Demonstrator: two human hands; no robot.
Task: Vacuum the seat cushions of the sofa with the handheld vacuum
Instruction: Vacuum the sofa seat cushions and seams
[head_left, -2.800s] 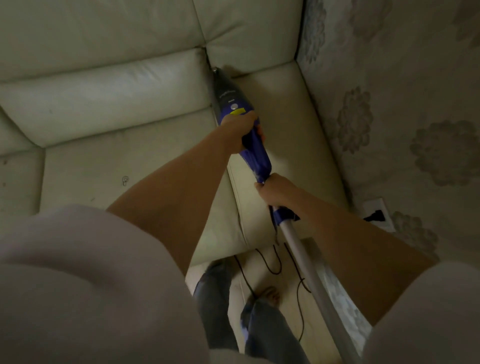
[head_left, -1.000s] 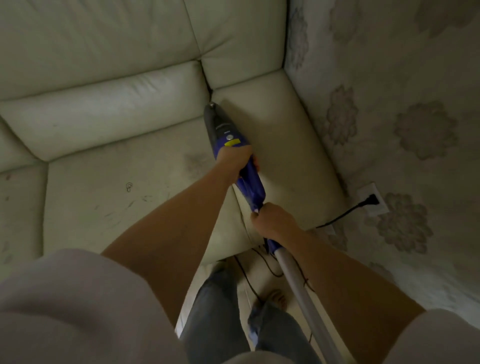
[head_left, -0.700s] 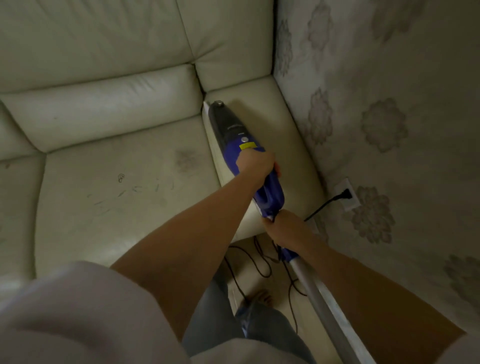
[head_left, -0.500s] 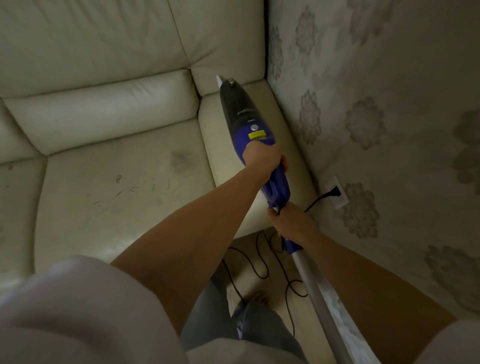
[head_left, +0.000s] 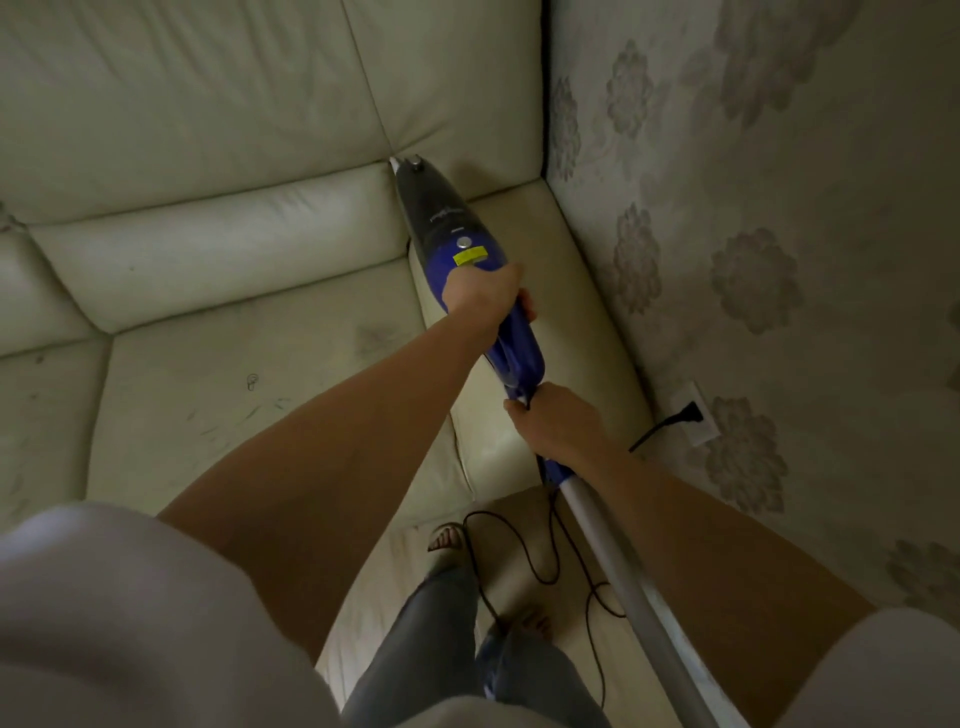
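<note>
A blue and dark handheld vacuum (head_left: 447, 228) points away from me along the narrow end seat cushion (head_left: 566, 332) of a cream leather sofa. Its nozzle tip reaches the crease where the seat meets the backrest (head_left: 447, 88). My left hand (head_left: 483, 296) grips the vacuum body just behind its yellow label. My right hand (head_left: 556, 421) grips the rear of the blue handle, where a grey tube (head_left: 623, 577) runs back toward me. The wide seat cushion (head_left: 260, 395) lies to the left with faint pen marks and a dark smudge.
A flower-patterned wall (head_left: 753, 260) stands tight against the sofa's right side. The vacuum's black cord (head_left: 524, 556) loops on the pale floor and its plug sits in a wall socket (head_left: 693, 415). My legs and feet (head_left: 447, 538) stand in front of the sofa.
The vacuum was pulled back toward the seat's front edge, then pushed forward again along the end cushion to the backrest crease. Both hands kept their grip.
</note>
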